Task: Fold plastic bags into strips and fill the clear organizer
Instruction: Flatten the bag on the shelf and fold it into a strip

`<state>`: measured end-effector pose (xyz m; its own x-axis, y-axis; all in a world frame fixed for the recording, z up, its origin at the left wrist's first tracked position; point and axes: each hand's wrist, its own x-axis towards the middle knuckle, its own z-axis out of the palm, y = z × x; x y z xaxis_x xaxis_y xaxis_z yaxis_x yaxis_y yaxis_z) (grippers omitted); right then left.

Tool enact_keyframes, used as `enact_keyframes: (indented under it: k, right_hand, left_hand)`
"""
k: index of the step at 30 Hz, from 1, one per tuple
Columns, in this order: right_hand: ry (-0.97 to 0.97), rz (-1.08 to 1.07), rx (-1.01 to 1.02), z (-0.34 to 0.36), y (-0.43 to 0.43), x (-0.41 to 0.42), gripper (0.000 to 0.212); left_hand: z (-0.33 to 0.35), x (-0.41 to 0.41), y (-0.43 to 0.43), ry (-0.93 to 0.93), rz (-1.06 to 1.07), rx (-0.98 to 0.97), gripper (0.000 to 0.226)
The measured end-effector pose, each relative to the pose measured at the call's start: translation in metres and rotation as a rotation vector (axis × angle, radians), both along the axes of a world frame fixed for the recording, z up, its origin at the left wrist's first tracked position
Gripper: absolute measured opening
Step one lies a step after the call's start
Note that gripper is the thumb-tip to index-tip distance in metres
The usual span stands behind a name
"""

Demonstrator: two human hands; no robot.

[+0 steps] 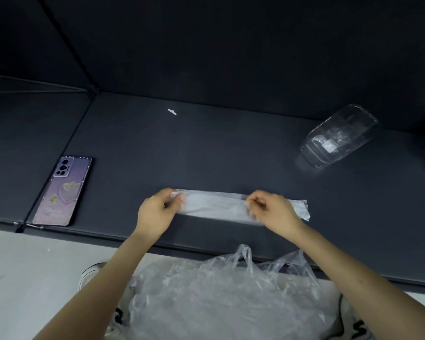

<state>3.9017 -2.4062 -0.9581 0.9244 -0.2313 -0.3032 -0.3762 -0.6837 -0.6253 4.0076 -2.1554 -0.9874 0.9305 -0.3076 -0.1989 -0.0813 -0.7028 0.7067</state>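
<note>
As laid out now: dark padded tabletop (231, 148), dark walls (231, 45) behind; heap of loose plastic bags (219, 298) nearward of strip (214, 207); strip itself folded, flat, long axis left-right; clear organizer (339, 136) beyond strip's right end, well apart; left hand (155, 212) pinching strip's left end; right hand (272, 209) pinching past middle, nearer organizer.

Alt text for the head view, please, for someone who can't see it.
The left hand and right hand pinch a folded plastic strip lying on the dark table, left at its end, right past the middle. A clear organizer lies far right, a phone left, loose bags nearer.
</note>
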Motion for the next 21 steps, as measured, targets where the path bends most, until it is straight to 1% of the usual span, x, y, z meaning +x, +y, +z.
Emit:
enact_keyframes:
  k: [3, 4, 6, 8, 9, 11, 12, 13, 14, 15, 17, 19, 21]
  right_hand:
    - [0.045, -0.025, -0.025, -0.003, 0.001, 0.007, 0.019]
    - [0.059, -0.023, -0.038, -0.004, 0.001, 0.010, 0.019]
    - [0.089, -0.020, -0.064, -0.005, 0.000, 0.015, 0.020]
    - [0.119, -0.013, -0.081, -0.006, -0.002, 0.019, 0.021]
    - [0.128, -0.008, -0.087, -0.006, -0.002, 0.021, 0.021]
    - [0.138, 0.004, -0.088, -0.006, -0.003, 0.024, 0.018]
    - [0.139, 0.009, -0.087, -0.006, -0.002, 0.025, 0.017]
    - [0.141, 0.012, -0.087, -0.005, -0.002, 0.025, 0.016]
    - [0.143, 0.011, -0.089, -0.005, -0.001, 0.026, 0.015]
    - [0.147, 0.007, -0.090, -0.005, -0.001, 0.027, 0.015]
    - [0.152, -0.001, -0.085, -0.004, -0.001, 0.028, 0.016]
    - [0.163, -0.001, -0.084, -0.004, 0.000, 0.028, 0.017]
    - [0.168, 0.012, -0.092, -0.006, -0.001, 0.028, 0.017]
  left_hand:
    - [-0.003, -0.001, -0.006, -0.068, 0.063, 0.077, 0.035]
    - [-0.003, -0.002, -0.008, -0.066, 0.082, 0.095, 0.036]
    - [-0.001, -0.003, -0.011, -0.032, 0.106, 0.115, 0.032]
    - [0.007, -0.007, -0.014, -0.030, 0.152, 0.145, 0.022]
    - [0.011, -0.009, -0.014, -0.132, 0.174, 0.167, 0.022]
    - [0.016, -0.018, -0.015, -0.437, 0.095, 0.227, 0.036]
    - [0.015, -0.023, -0.017, -0.571, -0.003, 0.231, 0.040]
    - [0.011, -0.027, -0.020, -0.642, -0.148, 0.231, 0.041]
    - [0.006, -0.030, -0.024, -0.662, -0.282, 0.231, 0.043]
    - [0.002, -0.032, -0.029, -0.633, -0.375, 0.248, 0.045]
    - [-0.009, -0.034, -0.036, -0.526, -0.442, 0.315, 0.049]
    - [-0.018, -0.034, -0.040, -0.442, -0.436, 0.388, 0.054]
    - [-0.025, -0.034, -0.042, -0.415, -0.416, 0.433, 0.057]
